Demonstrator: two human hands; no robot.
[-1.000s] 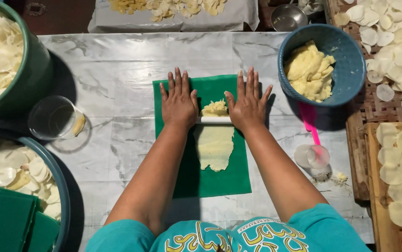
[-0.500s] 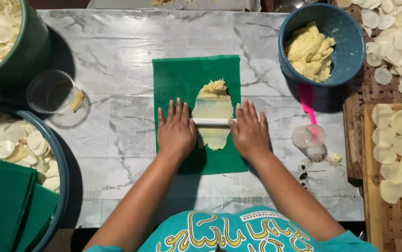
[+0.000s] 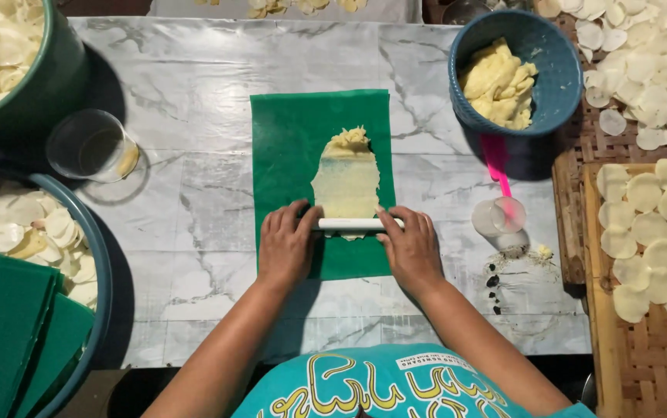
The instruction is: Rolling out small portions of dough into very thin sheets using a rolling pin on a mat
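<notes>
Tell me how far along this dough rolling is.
Done: most of the dough lies thin on the green mat. In hand: left hand and right hand press the white roller at its near end. Left: the thick lump at the far end.

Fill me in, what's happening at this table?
A person is rolling dough flat on a green mat with a thin white rolling pin. The left hand and right hand press flat on the pin's ends at the near end of the dough. A blue bowl of more dough sits to the right, beside trays of cut discs.
</notes>
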